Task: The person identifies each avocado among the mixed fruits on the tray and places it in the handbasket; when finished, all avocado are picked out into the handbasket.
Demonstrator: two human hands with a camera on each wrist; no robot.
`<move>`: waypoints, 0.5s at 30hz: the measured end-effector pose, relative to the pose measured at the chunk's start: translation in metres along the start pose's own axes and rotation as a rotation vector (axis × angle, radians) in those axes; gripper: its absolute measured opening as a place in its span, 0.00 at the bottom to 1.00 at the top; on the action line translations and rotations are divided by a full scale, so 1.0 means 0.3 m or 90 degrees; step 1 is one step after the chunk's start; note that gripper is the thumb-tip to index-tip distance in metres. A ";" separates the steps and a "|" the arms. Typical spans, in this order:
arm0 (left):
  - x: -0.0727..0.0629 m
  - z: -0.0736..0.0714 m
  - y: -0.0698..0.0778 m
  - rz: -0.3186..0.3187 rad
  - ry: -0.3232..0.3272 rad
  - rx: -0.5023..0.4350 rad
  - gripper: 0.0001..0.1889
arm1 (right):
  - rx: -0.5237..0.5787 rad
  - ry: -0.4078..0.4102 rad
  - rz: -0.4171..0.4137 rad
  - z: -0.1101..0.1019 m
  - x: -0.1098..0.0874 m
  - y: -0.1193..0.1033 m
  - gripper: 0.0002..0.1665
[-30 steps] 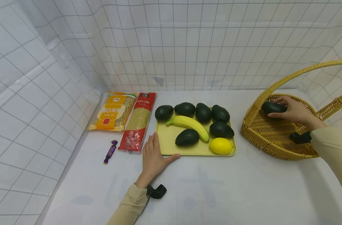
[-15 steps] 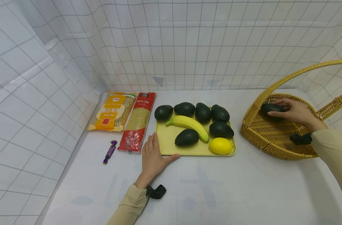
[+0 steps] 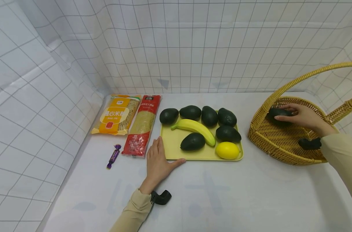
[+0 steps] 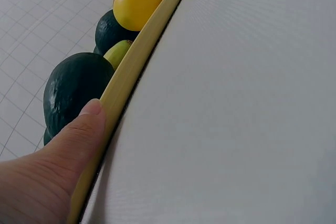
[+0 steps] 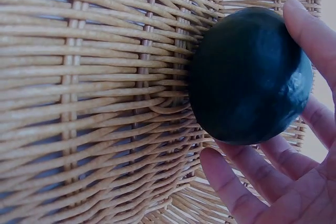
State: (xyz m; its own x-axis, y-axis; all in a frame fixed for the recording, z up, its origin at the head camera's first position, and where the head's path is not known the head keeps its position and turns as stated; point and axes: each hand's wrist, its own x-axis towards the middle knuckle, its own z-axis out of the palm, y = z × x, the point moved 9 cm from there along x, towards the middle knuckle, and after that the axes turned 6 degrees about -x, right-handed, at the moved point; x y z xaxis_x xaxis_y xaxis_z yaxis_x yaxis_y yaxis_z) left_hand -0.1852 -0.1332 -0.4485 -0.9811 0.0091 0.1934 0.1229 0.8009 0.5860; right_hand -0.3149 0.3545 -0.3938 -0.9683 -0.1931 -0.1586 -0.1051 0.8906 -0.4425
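Note:
In the head view, my left hand (image 3: 157, 162) lies at the near left corner of the yellow tray (image 3: 171, 153), fingers extended along its left side. Its thumb (image 4: 86, 129) rests against the tray's rim in the left wrist view. My right hand (image 3: 304, 117) is inside the wicker basket (image 3: 275, 140), around a dark green avocado (image 3: 278, 112). In the right wrist view the avocado (image 5: 247, 77) sits against the basket's weave, thumb on one side and fingers on the other; the little finger stands apart from it. The tray carries several avocados (image 3: 192, 141), a banana (image 3: 194, 129) and a lemon (image 3: 227, 150).
Left of the tray lie a red noodle packet (image 3: 142, 125) and an orange pasta packet (image 3: 115, 114). A purple wrapped candy (image 3: 114, 157) is in front of them. The basket's tall handle (image 3: 297, 80) arches over the right arm. White gridded cloth (image 3: 176, 48) hangs behind.
The avocado in the basket has shifted slightly down and left, with my right hand still around it. My left hand and the tray stay where they were.

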 end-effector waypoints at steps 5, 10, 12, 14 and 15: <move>-0.001 0.000 -0.001 -0.001 0.002 0.002 0.65 | 0.004 -0.006 -0.004 0.004 -0.004 -0.004 0.42; -0.003 0.002 0.000 -0.005 -0.002 0.000 0.65 | 0.000 -0.014 -0.010 0.005 -0.009 -0.004 0.42; -0.003 0.002 0.001 -0.006 -0.004 -0.001 0.65 | 0.004 -0.016 -0.010 0.004 -0.012 -0.003 0.41; -0.003 0.001 0.002 -0.005 -0.003 -0.001 0.65 | 0.015 -0.019 -0.007 0.003 -0.015 0.000 0.41; -0.003 0.000 0.003 -0.004 -0.002 0.000 0.65 | 0.022 -0.021 -0.006 0.002 -0.017 0.000 0.42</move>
State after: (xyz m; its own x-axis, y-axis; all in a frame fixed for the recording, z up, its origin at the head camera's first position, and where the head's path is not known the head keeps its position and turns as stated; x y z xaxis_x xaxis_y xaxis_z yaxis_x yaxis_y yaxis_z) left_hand -0.1842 -0.1324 -0.4482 -0.9824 0.0057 0.1869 0.1164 0.8006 0.5878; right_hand -0.3097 0.3553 -0.3936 -0.9591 -0.2158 -0.1834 -0.1060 0.8741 -0.4739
